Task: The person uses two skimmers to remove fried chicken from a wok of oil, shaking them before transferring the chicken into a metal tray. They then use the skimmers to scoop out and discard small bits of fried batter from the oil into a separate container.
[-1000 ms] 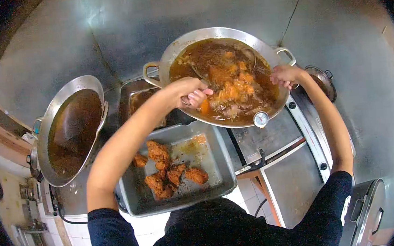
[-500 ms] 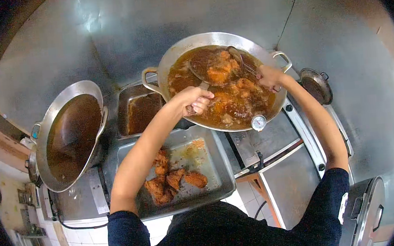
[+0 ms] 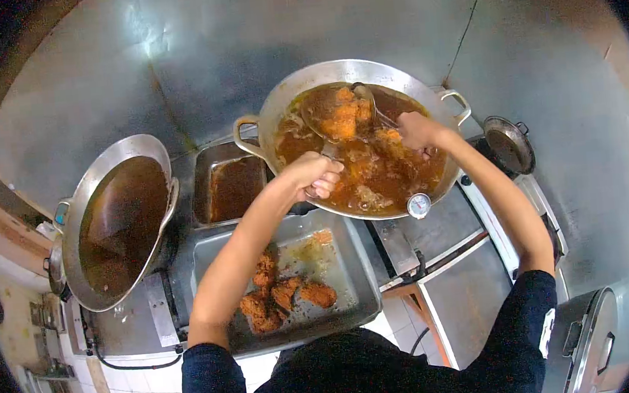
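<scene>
A large two-handled wok [image 3: 393,74] holds bubbling brown oil and frying chicken. My left hand [image 3: 314,175] is closed around the handle of a round skimmer [image 3: 313,116] over the wok's near left side. Golden fried chicken pieces [image 3: 343,116] rest on the skimmer at the oil's surface. Over the right side, my right hand [image 3: 421,132] grips a metal spoon-like utensil [image 3: 385,119]; its dark rounded head presses against the far side of those pieces. More chicken [image 3: 364,166] fries in the oil nearer me. A dial thermometer [image 3: 418,205] sits at the near rim.
Below my left forearm, a metal tray [image 3: 351,268] holds several browned chicken pieces [image 3: 285,292]. Behind it is a smaller pan [image 3: 235,188] with dark liquid. Another oil-filled wok [image 3: 118,221] stands tilted-looking at left. A small dark pan [image 3: 508,146] is at right, by the metal wall.
The skimmer and utensil have brought the chicken pieces up higher out of the oil, held between them. My right hand has turned slightly. The whole view has shifted a little.
</scene>
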`<state>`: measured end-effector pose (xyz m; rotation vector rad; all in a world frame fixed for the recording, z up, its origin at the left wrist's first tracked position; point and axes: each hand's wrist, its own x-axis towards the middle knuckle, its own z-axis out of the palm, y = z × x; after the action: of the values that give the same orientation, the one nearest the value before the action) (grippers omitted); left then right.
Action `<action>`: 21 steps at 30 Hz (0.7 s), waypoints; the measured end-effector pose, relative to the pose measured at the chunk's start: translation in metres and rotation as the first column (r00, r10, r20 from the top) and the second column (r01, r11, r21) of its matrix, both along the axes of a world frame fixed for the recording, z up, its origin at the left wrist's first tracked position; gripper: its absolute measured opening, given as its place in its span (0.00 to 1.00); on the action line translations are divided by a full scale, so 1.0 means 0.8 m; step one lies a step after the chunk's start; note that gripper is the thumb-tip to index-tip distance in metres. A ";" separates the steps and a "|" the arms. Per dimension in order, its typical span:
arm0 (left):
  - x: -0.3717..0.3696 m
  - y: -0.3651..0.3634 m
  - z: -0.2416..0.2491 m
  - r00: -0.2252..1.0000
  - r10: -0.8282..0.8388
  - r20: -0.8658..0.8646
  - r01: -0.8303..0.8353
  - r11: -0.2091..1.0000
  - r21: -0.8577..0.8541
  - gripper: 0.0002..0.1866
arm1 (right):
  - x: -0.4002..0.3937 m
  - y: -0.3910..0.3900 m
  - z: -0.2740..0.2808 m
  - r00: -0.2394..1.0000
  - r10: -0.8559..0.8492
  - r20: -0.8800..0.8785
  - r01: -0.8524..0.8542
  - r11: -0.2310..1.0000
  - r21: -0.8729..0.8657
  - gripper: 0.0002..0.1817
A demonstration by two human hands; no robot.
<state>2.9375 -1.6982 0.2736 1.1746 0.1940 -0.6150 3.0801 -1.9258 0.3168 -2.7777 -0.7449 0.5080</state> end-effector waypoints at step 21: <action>0.025 0.039 0.004 0.996 -0.085 -0.029 0.083 0.994 -0.067 0.10 | 0.007 -0.092 0.080 0.977 -0.154 0.146 0.187 0.950 -0.252 0.13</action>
<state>2.9578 -1.6672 0.2764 1.1141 0.1512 -0.7096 3.0858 -1.9995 0.3806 -3.1107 -0.4825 0.4315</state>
